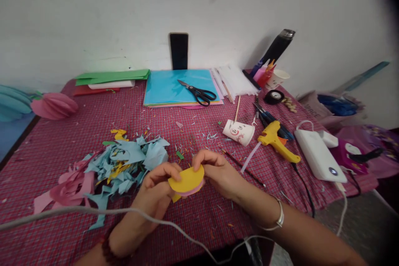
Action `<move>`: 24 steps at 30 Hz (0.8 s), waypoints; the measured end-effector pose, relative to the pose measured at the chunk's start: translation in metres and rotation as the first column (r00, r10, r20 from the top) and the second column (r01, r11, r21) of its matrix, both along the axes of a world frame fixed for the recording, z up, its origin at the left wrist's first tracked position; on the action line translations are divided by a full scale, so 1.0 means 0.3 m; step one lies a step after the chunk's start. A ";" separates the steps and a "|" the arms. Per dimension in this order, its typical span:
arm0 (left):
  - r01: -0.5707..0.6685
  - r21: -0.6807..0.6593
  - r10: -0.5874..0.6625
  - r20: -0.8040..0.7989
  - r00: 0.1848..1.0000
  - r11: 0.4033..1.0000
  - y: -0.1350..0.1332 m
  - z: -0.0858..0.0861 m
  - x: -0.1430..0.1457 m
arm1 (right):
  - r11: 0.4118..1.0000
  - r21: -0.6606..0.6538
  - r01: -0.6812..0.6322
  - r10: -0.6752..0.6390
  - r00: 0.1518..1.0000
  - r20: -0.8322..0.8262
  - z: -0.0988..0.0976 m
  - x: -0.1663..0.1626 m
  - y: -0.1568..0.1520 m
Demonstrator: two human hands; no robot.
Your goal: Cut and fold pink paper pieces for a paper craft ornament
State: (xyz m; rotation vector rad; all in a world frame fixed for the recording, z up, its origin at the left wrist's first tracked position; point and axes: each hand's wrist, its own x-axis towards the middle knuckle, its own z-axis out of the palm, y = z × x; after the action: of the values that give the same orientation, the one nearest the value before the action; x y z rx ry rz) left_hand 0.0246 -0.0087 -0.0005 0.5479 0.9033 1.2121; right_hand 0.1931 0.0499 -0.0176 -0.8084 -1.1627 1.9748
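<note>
Yellow paper in both hands

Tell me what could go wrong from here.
The white cable runs across the view just below the left hand and might snag, jerking the held yellow paper. The glue gun lies near the right hand; if hot, it might burn skin. Loose blue scraps beside the left hand could get mixed in.

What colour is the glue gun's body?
Yellow: the glue gun shows best in the head view, lying on the checked cloth.
</note>
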 end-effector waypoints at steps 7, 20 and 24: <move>0.115 -0.108 -0.099 0.147 0.984 0.987 0.008 0.017 0.000 | 0.949 0.313 0.038 -0.056 0.997 0.049 0.025 0.019 0.004; 0.094 -0.033 -0.099 -0.330 0.939 0.995 -0.010 -0.087 -0.012 | 0.963 0.220 0.153 -0.182 0.976 0.116 0.035 0.023 0.011; 0.092 -0.015 -0.091 -0.364 0.927 0.996 -0.010 -0.082 -0.011 | 0.966 0.192 0.174 -0.198 0.973 0.115 0.021 0.030 0.022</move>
State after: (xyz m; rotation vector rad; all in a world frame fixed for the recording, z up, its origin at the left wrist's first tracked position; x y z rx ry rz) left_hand 0.0214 -0.0115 -0.0250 0.8263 1.1753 1.0427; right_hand 0.2022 0.0566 -0.0113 -0.9298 -1.2739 1.6564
